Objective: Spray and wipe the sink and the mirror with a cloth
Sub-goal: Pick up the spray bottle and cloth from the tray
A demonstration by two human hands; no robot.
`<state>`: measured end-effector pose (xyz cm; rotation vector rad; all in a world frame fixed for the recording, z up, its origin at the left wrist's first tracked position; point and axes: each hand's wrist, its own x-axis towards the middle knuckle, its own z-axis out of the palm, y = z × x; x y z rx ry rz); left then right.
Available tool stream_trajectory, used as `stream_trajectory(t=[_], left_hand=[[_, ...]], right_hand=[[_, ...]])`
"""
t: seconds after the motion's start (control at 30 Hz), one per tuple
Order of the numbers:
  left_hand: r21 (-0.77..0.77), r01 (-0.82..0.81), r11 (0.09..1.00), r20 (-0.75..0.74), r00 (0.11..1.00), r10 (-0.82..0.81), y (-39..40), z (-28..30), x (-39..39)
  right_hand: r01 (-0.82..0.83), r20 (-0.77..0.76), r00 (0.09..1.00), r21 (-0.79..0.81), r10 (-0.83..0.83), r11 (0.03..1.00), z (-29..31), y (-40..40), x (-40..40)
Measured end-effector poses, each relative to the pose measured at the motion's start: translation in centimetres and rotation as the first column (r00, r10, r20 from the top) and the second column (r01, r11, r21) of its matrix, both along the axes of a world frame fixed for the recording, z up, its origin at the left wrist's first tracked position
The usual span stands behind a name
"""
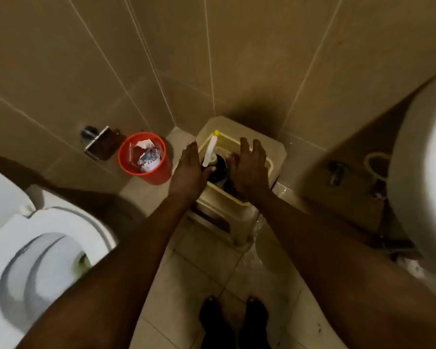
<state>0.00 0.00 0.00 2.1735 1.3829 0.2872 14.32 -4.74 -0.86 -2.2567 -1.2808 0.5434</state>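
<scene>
A spray bottle (211, 152) with a white trigger head and yellow nozzle stands in a cream plastic basket (239, 197) on a cream stool (281, 149) in the corner. My left hand (190, 170) is at the bottle's left side, thumb wrapped on its dark body. My right hand (249, 167) reaches into the basket beside the bottle, fingers spread over something dark that I cannot make out. The white sink (418, 172) bulges in at the right edge. No mirror or cloth is clearly visible.
A red waste bin (146, 170) with crumpled rubbish stands left of the stool. The open white toilet (43, 250) fills the lower left. A paper holder (96, 141) is on the tiled wall. Pipes (337, 172) run under the sink. My bare feet (233, 321) stand on wet floor tiles.
</scene>
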Motion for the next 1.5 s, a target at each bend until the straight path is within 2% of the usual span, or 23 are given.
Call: stream_trajectory(t=[0.2, 0.33, 0.43, 0.53, 0.6, 0.67, 0.77, 0.83, 0.97, 1.1, 1.2, 1.3, 1.5], left_hand=[[-0.083, 0.012, 0.996, 0.124, 0.992, -0.001, 1.3, -2.8, 0.3], [-0.079, 0.052, 0.996, 0.232, 0.972, -0.033, 3.5, -4.3, 1.3], [-0.116, 0.124, 0.985, 0.244, 0.965, -0.093, 5.0, -4.8, 2.2], [-0.007, 0.229, 0.973, 0.203, 0.954, -0.223, 6.2, -5.4, 2.7], [0.06, 0.231, 0.971, 0.196, 0.951, -0.238, 6.5, -6.0, 3.0], [0.082, 0.213, 0.973, 0.228, 0.947, -0.227, 6.6, -6.9, 3.2], [-0.107, 0.17, 0.98, 0.417, 0.902, -0.111, 6.0, -7.5, 3.4], [-0.193, 0.143, 0.971, 0.476, 0.879, -0.035, 5.5, -7.6, 3.7], [-0.166, 0.03, 0.986, 0.507, 0.86, 0.06, 5.1, -6.5, 4.7], [-0.118, -0.031, 0.993, 0.56, 0.824, 0.092, 4.4, -3.3, 5.2], [-0.019, -0.058, 0.998, 0.617, 0.785, 0.057, 4.4, -0.8, 5.1], [-0.004, -0.054, 0.999, 0.655, 0.754, 0.043, 4.7, 2.7, 5.1], [0.091, -0.019, 0.996, 0.704, 0.708, -0.051, 4.4, 14.3, 5.8]], right_hand=[[0.092, 0.033, 0.995, -0.115, -0.089, 0.989, -4.2, 0.6, -0.3], [0.152, -0.09, 0.982, -0.147, -0.167, 0.977, -5.6, 1.7, -0.7], [0.154, -0.093, 0.981, -0.18, -0.173, 0.971, -6.9, 2.3, -1.0], [0.172, 0.005, 0.984, -0.228, -0.176, 0.958, -7.8, 2.6, -1.1], [0.183, 0.045, 0.983, -0.216, -0.177, 0.959, -8.4, 2.6, -1.3], [0.201, 0.032, 0.98, -0.151, -0.199, 0.968, -8.8, 2.8, -1.2], [0.163, 0.021, 0.986, -0.054, -0.163, 0.985, -9.4, 3.4, -1.0], [0.15, -0.002, 0.989, -0.011, -0.15, 0.989, -9.4, 3.4, -0.5], [0.181, -0.179, 0.969, 0.046, -0.17, 0.982, -8.8, 2.4, 0.3], [0.196, -0.238, 0.959, 0.166, -0.154, 0.966, -6.2, 2.2, 0.8], [0.215, -0.293, 0.944, 0.192, -0.153, 0.957, -2.6, 2.2, 1.2], [0.264, -0.323, 0.93, 0.245, -0.178, 0.933, 1.7, 2.3, 1.7], [0.253, -0.301, 0.945, 0.417, -0.13, 0.873, 13.5, 2.4, 3.2]])
